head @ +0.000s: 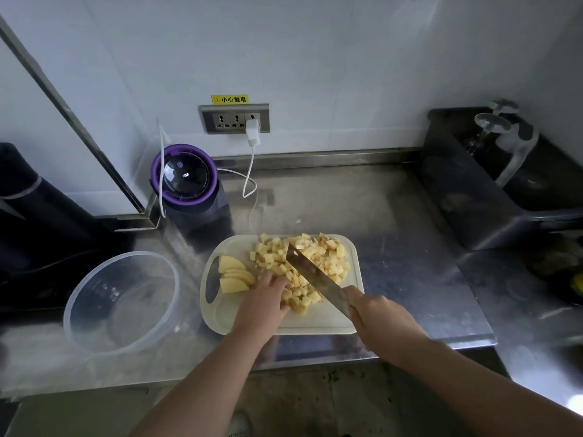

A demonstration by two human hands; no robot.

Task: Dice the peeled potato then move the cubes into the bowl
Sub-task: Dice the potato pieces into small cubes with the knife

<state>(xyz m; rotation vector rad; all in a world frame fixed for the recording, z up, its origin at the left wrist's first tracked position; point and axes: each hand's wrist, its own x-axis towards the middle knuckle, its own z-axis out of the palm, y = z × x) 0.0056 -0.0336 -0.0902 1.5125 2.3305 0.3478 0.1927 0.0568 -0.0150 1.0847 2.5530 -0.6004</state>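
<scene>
Potato cubes [303,266], pale yellow, are heaped on the white plastic cutting board [321,320], a few uncut slices [235,275] left. Broad steel cleaver [315,277] is gripped by the right hand [375,313]; left hand [268,298] is cupped over the pile, so fingers could get nicked. Clear plastic bowl [121,301] is still empty.

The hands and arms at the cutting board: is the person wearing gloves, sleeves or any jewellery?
No. The left hand and right hand are both bare, without gloves. Both forearms are uncovered as far as the picture shows them, so no sleeve is in view. No watch, ring or bracelet shows.
</scene>
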